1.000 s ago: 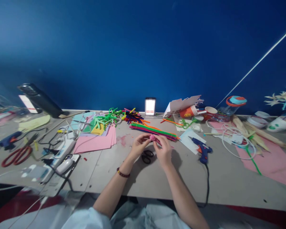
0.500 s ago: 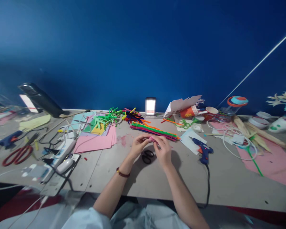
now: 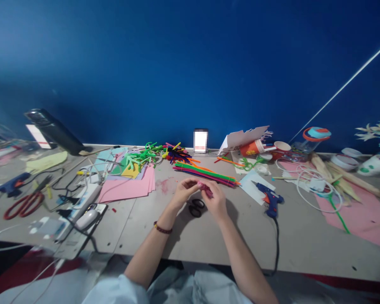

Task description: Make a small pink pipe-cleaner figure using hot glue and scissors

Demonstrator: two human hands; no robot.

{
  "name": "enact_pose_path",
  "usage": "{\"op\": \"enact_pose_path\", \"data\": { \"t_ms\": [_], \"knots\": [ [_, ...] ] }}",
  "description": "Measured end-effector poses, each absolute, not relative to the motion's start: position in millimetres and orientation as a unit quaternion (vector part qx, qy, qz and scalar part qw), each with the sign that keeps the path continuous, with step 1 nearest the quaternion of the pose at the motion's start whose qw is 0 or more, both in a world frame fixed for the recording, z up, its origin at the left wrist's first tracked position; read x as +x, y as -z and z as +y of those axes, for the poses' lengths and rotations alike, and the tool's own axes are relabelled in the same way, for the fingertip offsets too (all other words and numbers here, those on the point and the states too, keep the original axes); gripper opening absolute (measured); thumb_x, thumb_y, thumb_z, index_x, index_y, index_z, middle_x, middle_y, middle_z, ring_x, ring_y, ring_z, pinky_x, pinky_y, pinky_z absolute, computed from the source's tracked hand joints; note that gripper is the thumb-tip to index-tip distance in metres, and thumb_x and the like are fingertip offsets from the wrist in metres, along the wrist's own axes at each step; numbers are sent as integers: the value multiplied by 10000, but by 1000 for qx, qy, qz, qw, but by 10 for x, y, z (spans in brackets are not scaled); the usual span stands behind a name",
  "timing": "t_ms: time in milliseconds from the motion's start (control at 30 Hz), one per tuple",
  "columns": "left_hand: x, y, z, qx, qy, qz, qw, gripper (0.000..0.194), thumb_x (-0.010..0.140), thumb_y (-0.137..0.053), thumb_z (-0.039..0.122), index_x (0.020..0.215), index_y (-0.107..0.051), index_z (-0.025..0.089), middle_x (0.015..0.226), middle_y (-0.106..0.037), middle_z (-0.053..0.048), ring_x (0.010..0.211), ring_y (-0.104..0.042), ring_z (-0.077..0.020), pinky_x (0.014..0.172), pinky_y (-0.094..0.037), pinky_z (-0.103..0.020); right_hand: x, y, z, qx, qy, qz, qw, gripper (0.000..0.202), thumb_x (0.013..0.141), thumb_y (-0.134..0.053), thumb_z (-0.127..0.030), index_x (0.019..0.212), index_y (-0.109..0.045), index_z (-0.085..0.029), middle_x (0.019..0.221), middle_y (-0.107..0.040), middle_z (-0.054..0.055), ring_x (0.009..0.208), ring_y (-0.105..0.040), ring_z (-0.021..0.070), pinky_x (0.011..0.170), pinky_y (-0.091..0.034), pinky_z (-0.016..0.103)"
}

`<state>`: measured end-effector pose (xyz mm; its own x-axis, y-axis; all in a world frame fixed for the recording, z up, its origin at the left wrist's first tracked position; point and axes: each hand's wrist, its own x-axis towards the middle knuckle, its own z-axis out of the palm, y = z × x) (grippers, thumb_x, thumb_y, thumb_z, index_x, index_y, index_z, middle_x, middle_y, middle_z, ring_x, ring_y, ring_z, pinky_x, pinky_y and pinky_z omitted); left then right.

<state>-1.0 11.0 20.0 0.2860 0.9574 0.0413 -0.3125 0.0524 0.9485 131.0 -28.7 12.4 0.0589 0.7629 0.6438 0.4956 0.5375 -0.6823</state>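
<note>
Left grip [image 3: 184, 193] and right grip [image 3: 215, 200] both pinching small pink lump [image 3: 207, 191], material unclear, near black loop-handled scissors [image 3: 195, 208]. Probably shaping; next move calls for steady finger pressure.

I'm at a craft workspace, a long tabletop [image 3: 158, 232] set against a plain blue wall [image 3: 177, 76]. The making supplies give it away: a bundle of bright fuzzy stems [image 3: 205, 174], sheets of pink paper [image 3: 126, 188], a blue glue gun [image 3: 273, 202] to my right and a second glue gun [image 3: 12, 185] far to my left, red-handled scissors [image 3: 28, 204] and black-handled scissors [image 3: 196, 207]. A white power strip [image 3: 86, 195] lies among cables. Whether this belongs to a home, school or studio, I can't tell.
</note>
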Motion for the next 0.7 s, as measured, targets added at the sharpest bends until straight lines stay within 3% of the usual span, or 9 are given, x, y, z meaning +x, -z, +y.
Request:
{"op": "enact_pose_path", "data": {
  "t_ms": [533,700],
  "knots": [
    [35,-186,82,486,-477,335,651,282,618,-789,327,821,-706,150,832,-713,-56,773,-644,-168,782,-503,-296,1303,-2,-282,-504,-174,-615,580,130,840,-551,-226,958,-605,-217,877,-684,46,745,-637,156,695,-540,288],
    [42,-190,70,481,-495,326,646,262,641,-778,326,824,-702,155,824,-709,-45,774,-642,-157,787,-500,-290,1297,-33,-287,-488,-140,-635,583,134,850,-531,-201,963,-601,-216,909,-683,58,787,-632,163,707,-531,294]
  ]
}}
